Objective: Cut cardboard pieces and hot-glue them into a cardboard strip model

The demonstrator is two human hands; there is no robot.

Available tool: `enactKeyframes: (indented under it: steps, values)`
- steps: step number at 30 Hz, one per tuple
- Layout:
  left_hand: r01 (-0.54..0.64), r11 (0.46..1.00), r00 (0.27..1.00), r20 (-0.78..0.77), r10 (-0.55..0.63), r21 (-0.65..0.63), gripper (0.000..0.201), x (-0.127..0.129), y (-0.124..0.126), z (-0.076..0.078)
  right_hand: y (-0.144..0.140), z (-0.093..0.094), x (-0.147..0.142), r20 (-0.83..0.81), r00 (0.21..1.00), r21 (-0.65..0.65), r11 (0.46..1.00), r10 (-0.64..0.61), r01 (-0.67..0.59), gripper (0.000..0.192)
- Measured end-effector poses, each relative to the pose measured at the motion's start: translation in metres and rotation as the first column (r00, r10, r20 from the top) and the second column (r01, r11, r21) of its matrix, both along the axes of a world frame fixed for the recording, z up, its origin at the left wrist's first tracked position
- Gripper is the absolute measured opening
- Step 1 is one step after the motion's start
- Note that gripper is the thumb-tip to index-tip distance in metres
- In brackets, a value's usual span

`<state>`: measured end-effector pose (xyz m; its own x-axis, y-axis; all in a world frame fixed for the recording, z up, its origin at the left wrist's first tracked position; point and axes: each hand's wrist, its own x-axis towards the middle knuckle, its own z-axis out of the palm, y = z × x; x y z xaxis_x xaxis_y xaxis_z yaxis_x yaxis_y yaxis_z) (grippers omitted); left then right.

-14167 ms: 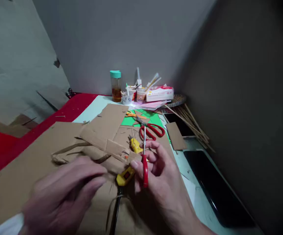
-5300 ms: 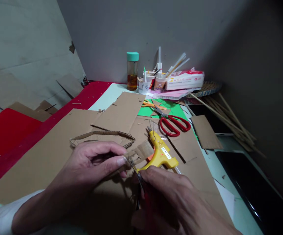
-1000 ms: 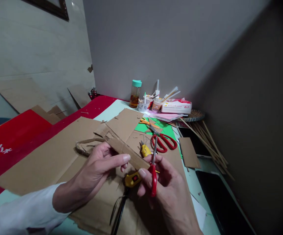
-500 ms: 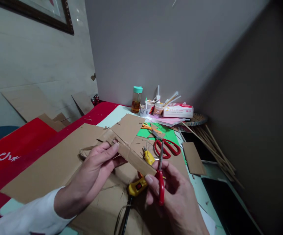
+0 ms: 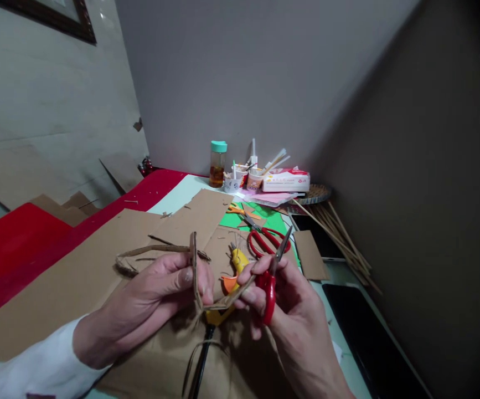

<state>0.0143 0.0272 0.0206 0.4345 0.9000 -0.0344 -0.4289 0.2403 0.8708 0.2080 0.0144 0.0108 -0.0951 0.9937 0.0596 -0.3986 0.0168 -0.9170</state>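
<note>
My left hand (image 5: 152,291) grips a narrow cardboard strip (image 5: 195,266) between thumb and fingers. The strip is bent into an angle, one leg upright, the other slanting toward my right hand (image 5: 302,316). Small red-handled scissors (image 5: 270,299) are held in my right hand, blades pointing up; its thumb and finger also pinch the strip's far end. A curved cardboard band (image 5: 152,248) extends left behind my left hand. Below the strip lies a yellow glue gun (image 5: 240,259) with a black cord, partly hidden by the strip and my hands.
Large cardboard sheets (image 5: 77,266) cover much of the table. Bigger red-handled scissors (image 5: 251,244) lie beyond the glue gun. Cups of sticks (image 5: 255,180), a teal-lidded bottle (image 5: 217,166) and a tissue pack (image 5: 287,181) stand at the back. A black tablet-like slab (image 5: 360,327) and wooden sticks (image 5: 347,238) lie right.
The cardboard strip, nearly straight before, is now folded into an angle between my hands. The scissors have tilted to the right. The camera view has turned slightly right.
</note>
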Motion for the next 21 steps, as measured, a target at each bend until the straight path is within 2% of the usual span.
enactKeyframes:
  steps: [3, 6, 12, 16, 19, 21]
  values:
    - [0.008, 0.999, 0.999, -0.054, -0.01, -0.035, 0.023, 0.0, -0.003, 0.003, -0.002, 0.008, 0.001, 0.026, 0.999, 0.071, 0.997, 0.029, -0.031, 0.031]
    - [0.045, 0.993, 0.998, -0.035, -0.05, -0.113, 0.023, 0.002, -0.007, 0.006, -0.004, 0.011, 0.002, 0.042, 0.998, 0.117, 0.992, 0.039, -0.044, 0.028]
    - [0.089, 0.994, 0.996, -0.018, -0.091, -0.068, 0.014, 0.002, -0.011, 0.004, -0.003, 0.004, 0.004, 0.145, 0.989, 0.258, 0.966, -0.036, -0.003, 0.018]
    - [0.159, 0.987, 0.978, -0.139, -0.154, 0.027, 0.024, 0.003, -0.012, 0.0, -0.001, 0.001, 0.004, 0.186, 0.981, 0.243, 0.97, -0.061, 0.015, 0.026]
    - [0.093, 0.996, 0.987, -0.128, -0.092, 0.002, 0.017, 0.005, -0.012, -0.003, 0.001, 0.004, 0.003, 0.17, 0.98, 0.197, 0.978, -0.105, 0.071, 0.037]
    - [0.028, 1.0, 0.991, -0.128, -0.029, -0.003, 0.013, 0.007, -0.014, -0.004, 0.002, 0.006, 0.002, 0.157, 0.984, 0.143, 0.988, -0.086, 0.063, 0.043]
